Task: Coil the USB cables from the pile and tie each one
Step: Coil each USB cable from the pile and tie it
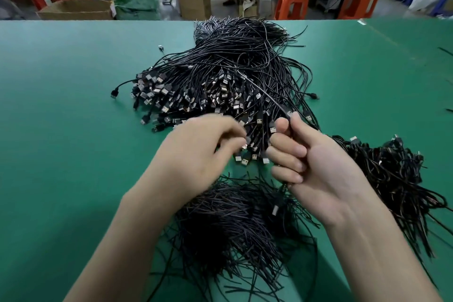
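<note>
On the green table (61, 105), toward the far edge at mid-width: a big pile (232, 68) of black USB cables, plugs fanned toward the near edge. Just in front of it, right hand (318, 162), palm up, gripping one cable (269, 95) between thumb and curled fingers. Above the fist, rising back over the pile; below it, ending in a plug (275, 209) hanging over a heap of thin black strands (232, 228) at the near edge, between the forearms. Left hand (196, 152) blurred, fingers curled at the pile's nearest plugs; hold unclear. Toward the right edge, a heap of looped cables (392, 174). Beyond the far edge, orange stools (291, 5) and cardboard boxes (76, 8).
</note>
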